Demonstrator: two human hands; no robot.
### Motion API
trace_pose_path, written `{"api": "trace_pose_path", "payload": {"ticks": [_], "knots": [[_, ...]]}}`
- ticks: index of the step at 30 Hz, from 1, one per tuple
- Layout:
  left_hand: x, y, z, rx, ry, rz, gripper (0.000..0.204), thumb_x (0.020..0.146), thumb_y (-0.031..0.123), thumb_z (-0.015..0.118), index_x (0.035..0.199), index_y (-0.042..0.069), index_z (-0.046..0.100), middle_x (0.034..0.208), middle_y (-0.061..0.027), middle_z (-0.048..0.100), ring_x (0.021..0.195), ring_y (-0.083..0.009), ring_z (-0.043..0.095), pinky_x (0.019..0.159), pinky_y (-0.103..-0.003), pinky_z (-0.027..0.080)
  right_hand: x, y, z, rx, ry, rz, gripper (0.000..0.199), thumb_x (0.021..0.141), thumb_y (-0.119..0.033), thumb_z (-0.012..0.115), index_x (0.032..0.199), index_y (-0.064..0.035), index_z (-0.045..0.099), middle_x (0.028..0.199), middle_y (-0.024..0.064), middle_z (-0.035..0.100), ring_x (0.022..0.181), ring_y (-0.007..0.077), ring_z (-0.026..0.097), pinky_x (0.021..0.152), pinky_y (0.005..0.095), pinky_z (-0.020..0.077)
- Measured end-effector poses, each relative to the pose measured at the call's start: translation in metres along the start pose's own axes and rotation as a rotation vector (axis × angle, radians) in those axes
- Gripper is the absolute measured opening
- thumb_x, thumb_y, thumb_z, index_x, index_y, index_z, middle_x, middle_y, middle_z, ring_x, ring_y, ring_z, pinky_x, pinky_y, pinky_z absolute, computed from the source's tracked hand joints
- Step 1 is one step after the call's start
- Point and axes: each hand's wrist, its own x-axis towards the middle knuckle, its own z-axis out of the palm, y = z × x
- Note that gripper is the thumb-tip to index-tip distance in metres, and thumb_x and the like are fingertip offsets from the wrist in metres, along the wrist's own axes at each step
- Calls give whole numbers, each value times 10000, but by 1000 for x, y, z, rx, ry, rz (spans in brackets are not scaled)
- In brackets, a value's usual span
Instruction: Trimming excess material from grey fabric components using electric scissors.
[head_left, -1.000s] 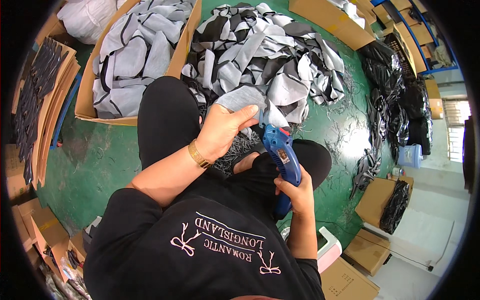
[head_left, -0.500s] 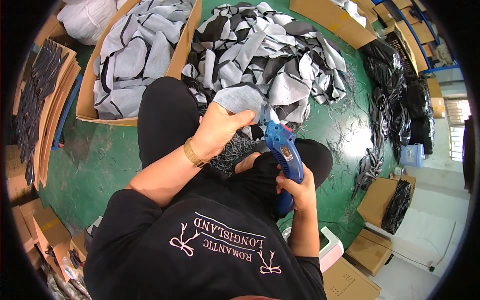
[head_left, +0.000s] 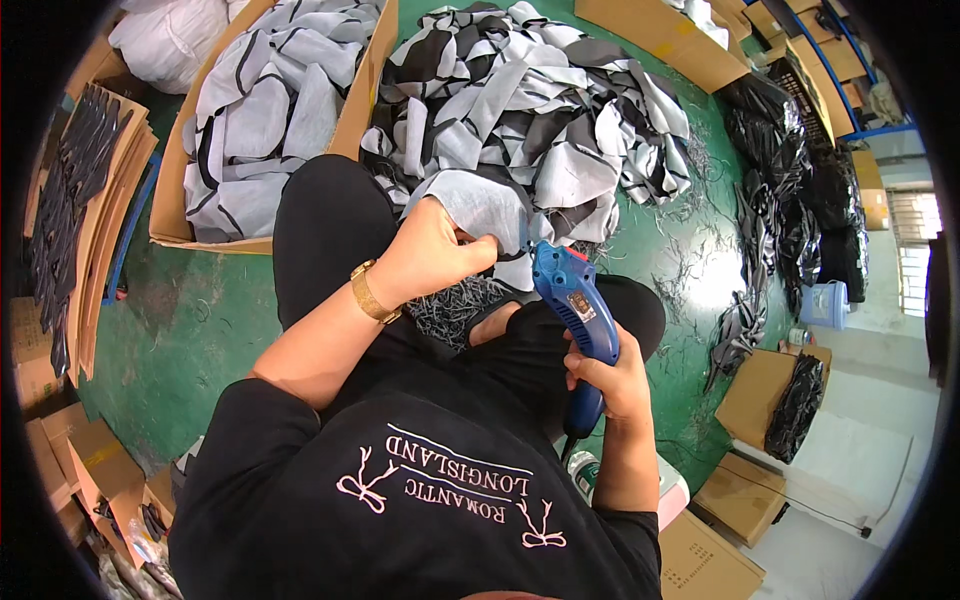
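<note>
My left hand [head_left: 435, 258] is closed on the near edge of a grey fabric piece [head_left: 482, 203], with the thumb bent over it. The piece sits in front of the fabric heap, and its lower part hangs below my fingers. In my right hand [head_left: 618, 375] is a blue electric fabric cutter [head_left: 583, 310], its fingers wrapped round the handle. The cutter's head points away from me and meets the right edge of the grey piece; the blade itself is too small to make out. A cord leaves the handle's lower end.
A large heap of grey and black fabric pieces [head_left: 500, 100] lies ahead on the green floor [head_left: 200, 330]. To its left stands a carton [head_left: 372, 90] filled with similar pieces. Thread scraps [head_left: 455, 308] lie between my legs. Black plastic bags [head_left: 840, 230] and cartons line the right side.
The cutter and my right hand have shifted slightly right. My left hand has moved a little left and its thumb has bent in over the fabric. More of the cutter's cord shows.
</note>
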Motion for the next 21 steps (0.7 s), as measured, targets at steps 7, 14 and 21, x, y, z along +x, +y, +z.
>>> {"api": "trace_pose_path", "payload": {"ticks": [7, 14, 21], "knots": [[-1, -5, -5, 173, -156, 80, 298, 751, -37, 585, 1047, 3, 585, 911, 4, 616, 832, -74, 578, 769, -247, 470, 12, -5, 5, 85, -21, -47, 353, 674, -51, 674, 982, 71, 554, 714, 73, 564, 542, 157, 555, 501, 277, 472], [-13, -5, 18, -269, -235, -197, 224, 847, -4, 551, 1062, -19, 613, 962, -5, 644, 872, -79, 588, 770, -253, 474, 54, -35, 25, -54, 170, -277, 368, 702, -120, 754, 987, 29, 575, 757, 49, 599, 619, 112, 564, 578, 247, 463], [-14, -6, 27, -541, -127, -232, 341, 882, 48, 597, 1213, 16, 521, 1116, -42, 612, 988, -124, 597, 852, -288, 484, 69, -29, 38, -296, 192, -353, 411, 685, -140, 795, 1004, 21, 590, 820, 49, 617, 688, 96, 570, 647, 255, 480]]}}
